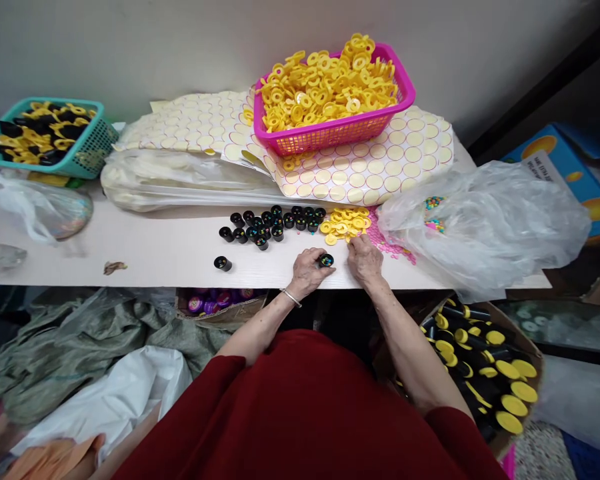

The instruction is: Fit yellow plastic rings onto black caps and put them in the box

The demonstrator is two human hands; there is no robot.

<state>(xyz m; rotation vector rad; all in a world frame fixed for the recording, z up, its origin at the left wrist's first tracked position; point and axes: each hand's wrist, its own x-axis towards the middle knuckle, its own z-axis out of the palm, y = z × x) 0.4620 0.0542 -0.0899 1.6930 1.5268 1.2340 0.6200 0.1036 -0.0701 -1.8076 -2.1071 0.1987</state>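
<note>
My left hand (307,270) rests at the table's front edge, fingers curled round a small black tube (326,260) with coloured bits in its open top. My right hand (365,259) lies just to its right, fingers bent and pinched at the near edge of a small heap of yellow ring caps (345,224). Behind my left hand stands a cluster of several black tubes (273,223). One black tube (223,263) stands alone further left.
A pink basket (330,137) heaped with yellow rings sits on round-sticker sheets (380,170). A teal basket (87,150) holds black and yellow parts. Clear bags (485,223) lie right. Pink beads (387,243) are scattered. A box of yellow-capped tubes (485,370) stands below.
</note>
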